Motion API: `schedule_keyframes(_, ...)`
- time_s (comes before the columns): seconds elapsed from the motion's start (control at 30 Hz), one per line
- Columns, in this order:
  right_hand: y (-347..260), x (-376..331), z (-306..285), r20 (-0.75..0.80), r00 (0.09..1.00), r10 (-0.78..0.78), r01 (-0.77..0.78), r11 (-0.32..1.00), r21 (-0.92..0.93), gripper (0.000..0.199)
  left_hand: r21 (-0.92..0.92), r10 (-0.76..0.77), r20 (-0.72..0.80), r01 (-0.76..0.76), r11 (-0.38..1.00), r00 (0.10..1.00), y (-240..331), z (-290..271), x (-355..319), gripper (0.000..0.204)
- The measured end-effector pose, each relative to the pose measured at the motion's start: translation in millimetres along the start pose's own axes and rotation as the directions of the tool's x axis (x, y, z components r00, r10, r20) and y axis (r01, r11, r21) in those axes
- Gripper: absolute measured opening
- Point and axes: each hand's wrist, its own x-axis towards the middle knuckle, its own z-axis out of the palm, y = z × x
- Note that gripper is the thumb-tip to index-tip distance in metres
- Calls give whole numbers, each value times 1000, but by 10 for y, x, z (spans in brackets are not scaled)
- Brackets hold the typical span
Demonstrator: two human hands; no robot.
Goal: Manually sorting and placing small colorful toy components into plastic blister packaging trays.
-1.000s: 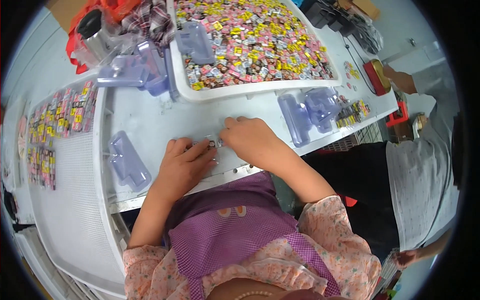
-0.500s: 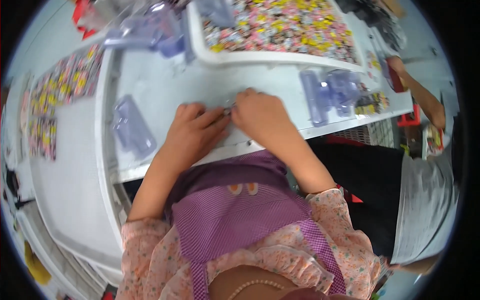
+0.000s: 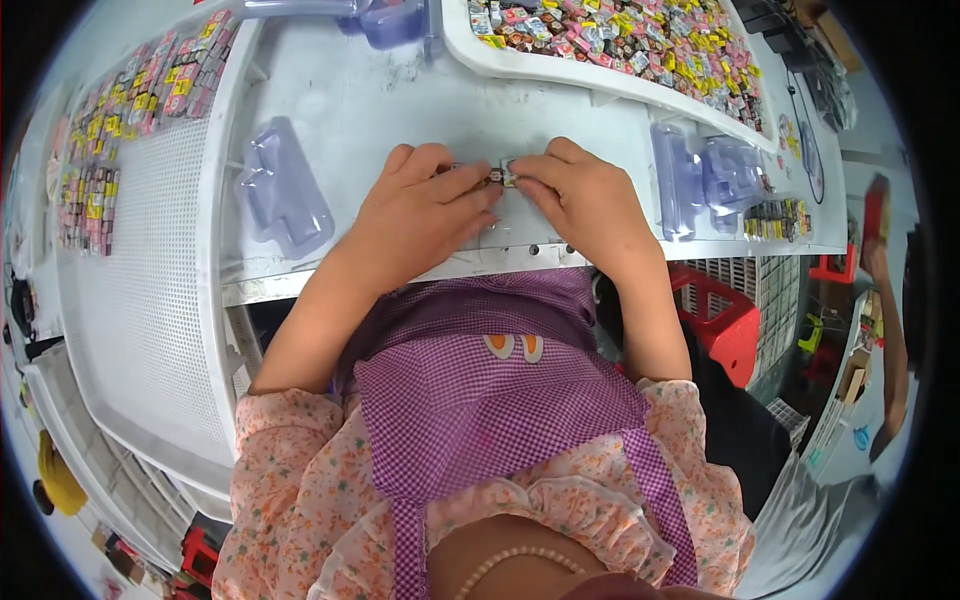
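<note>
Desk (image 3: 400, 105), white and scuffed, spans the centre of the view beneath both hands. A white perforated tray (image 3: 140, 310) adjoins it on the left; packed rows of small wrapped pieces (image 3: 150, 85) fill its far part. At the upper right, a white-rimmed bin (image 3: 560, 78), cut off by the edge of the view, contains a loose mass of pink, yellow, brown and white pieces. Below the desk, on the right, is a red stool (image 3: 725, 315). Translucent violet plastic moulded trays lie on the desk: one (image 3: 285, 195) near its left side, another (image 3: 678, 185) beyond the right hand. The left hand (image 3: 425, 205) rests palm down near the front edge; the right hand (image 3: 590, 195) faces it, just beside. A compact group of wrapped bars (image 3: 778, 220) lies near the desk's right end. Smallest is a short row of wrapped pieces (image 3: 495, 175), on the desk between the hands. The right thumb and forefinger are pinched on its right end; the left fingers lie over its left part, their grip indeterminable.
</note>
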Motion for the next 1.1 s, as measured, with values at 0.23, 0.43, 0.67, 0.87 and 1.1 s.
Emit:
schedule_keyframes(0.23,19,12,21,26,1000,16,-19,996,86,16,46,-45,21,44,998,999,11,-9,31,31)
schedule_keyframes(0.43,82,-27,47,-69,997,41,-37,998,57,18,52,-31,67,28,998,997,13,-40,59,33)
schedule_keyframes(0.67,126,-33,80,-204,977,60,-19,980,200,14,-3,-48,75,49,999,996,24,-57,57,39)
schedule_keyframes(0.87,422,-37,-97,116,879,462,285,-706,649,32,-93,-74,31,77,993,997,4,-93,70,41)
schedule_keyframes(1.1,212,163,-25,395,712,581,503,-814,291,30,-130,-135,0,134,982,991,-15,-74,73,39)
